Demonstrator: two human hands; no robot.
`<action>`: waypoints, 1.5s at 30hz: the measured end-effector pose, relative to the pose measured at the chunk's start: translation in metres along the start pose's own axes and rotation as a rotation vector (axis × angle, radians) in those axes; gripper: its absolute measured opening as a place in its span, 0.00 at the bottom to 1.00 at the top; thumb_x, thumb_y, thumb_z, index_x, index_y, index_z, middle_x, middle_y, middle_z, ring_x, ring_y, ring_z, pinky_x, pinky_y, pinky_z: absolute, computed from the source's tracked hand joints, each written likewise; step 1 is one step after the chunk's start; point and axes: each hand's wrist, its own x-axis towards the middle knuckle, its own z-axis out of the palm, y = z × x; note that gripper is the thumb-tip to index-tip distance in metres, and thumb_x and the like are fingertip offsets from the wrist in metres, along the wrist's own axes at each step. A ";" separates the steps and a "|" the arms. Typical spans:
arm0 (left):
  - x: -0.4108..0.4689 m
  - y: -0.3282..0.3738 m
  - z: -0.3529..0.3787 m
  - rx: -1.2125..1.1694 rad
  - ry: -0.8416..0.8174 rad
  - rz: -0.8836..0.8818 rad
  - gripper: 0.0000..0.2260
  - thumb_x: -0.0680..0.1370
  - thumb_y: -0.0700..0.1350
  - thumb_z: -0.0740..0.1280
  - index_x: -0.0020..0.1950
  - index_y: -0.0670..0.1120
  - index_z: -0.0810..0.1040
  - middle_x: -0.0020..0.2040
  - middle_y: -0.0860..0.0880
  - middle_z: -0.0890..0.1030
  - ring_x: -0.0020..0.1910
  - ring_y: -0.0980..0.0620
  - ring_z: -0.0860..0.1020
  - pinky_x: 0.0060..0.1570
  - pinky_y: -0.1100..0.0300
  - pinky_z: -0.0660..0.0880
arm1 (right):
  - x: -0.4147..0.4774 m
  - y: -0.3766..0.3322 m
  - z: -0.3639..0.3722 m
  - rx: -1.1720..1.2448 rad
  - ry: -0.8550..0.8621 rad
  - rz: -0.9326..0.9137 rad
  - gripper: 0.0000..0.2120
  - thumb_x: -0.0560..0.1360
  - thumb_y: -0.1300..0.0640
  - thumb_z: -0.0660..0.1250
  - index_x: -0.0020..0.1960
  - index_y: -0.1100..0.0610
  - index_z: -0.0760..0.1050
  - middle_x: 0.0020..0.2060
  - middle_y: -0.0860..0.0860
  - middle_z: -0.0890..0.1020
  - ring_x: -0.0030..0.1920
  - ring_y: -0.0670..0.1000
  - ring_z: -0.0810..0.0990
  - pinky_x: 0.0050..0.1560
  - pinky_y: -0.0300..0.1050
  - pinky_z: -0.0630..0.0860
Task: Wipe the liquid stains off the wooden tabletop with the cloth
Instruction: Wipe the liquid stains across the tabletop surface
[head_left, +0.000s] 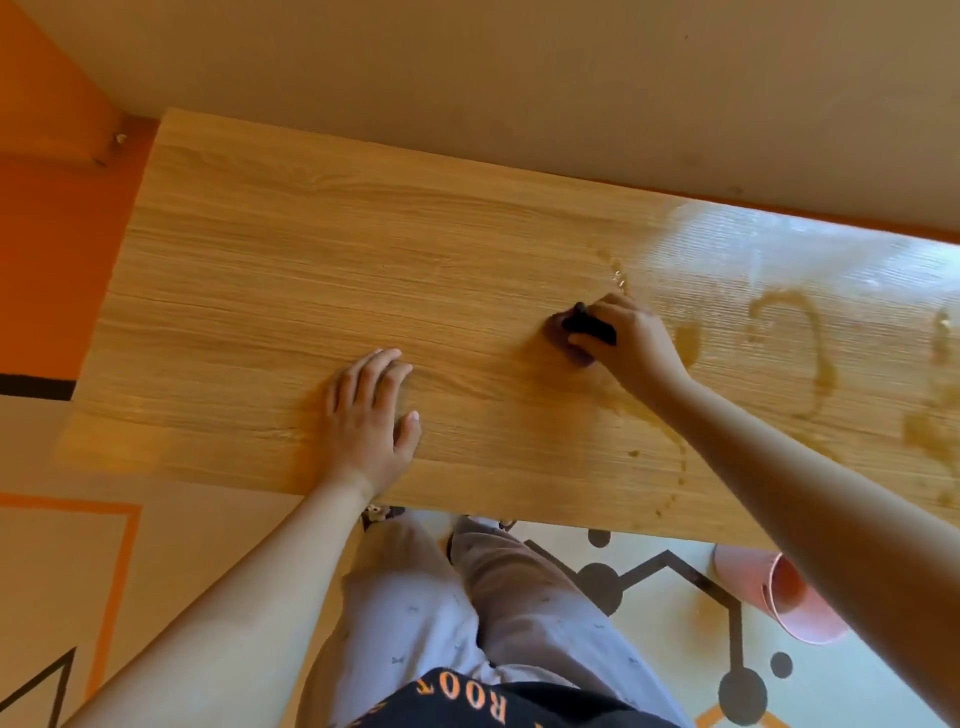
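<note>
The right grip (621, 340) curls round the cloth (586, 325), pressing it onto the stained desk (311, 260). The left grip (371, 410) lies flat, empty, likely bracing.

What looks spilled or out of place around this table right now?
Brown liquid stains streak the right part of the wooden tabletop in rings and puddles, beyond the dark cloth gripped by the right hand. Below the near edge, a pink container lies on its side on the floor, beside a faint brown patch.
</note>
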 end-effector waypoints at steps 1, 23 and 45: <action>0.000 0.000 0.000 0.002 -0.002 0.001 0.23 0.73 0.51 0.58 0.66 0.45 0.70 0.69 0.45 0.71 0.70 0.43 0.65 0.67 0.45 0.59 | 0.009 0.001 0.000 0.001 0.021 0.033 0.08 0.71 0.60 0.71 0.49 0.61 0.79 0.46 0.55 0.79 0.47 0.57 0.76 0.47 0.45 0.71; -0.003 -0.007 0.001 0.050 -0.006 0.074 0.21 0.74 0.49 0.60 0.66 0.43 0.69 0.70 0.44 0.69 0.70 0.42 0.64 0.67 0.43 0.59 | -0.156 -0.167 0.106 0.292 0.279 0.537 0.07 0.70 0.57 0.73 0.43 0.59 0.78 0.40 0.51 0.75 0.45 0.52 0.72 0.42 0.40 0.66; -0.003 -0.009 0.000 0.055 0.033 0.125 0.21 0.75 0.48 0.61 0.66 0.42 0.69 0.69 0.42 0.69 0.69 0.40 0.65 0.66 0.41 0.61 | -0.175 -0.130 0.081 0.268 0.426 0.775 0.03 0.69 0.62 0.71 0.41 0.61 0.78 0.38 0.50 0.73 0.42 0.53 0.72 0.40 0.43 0.65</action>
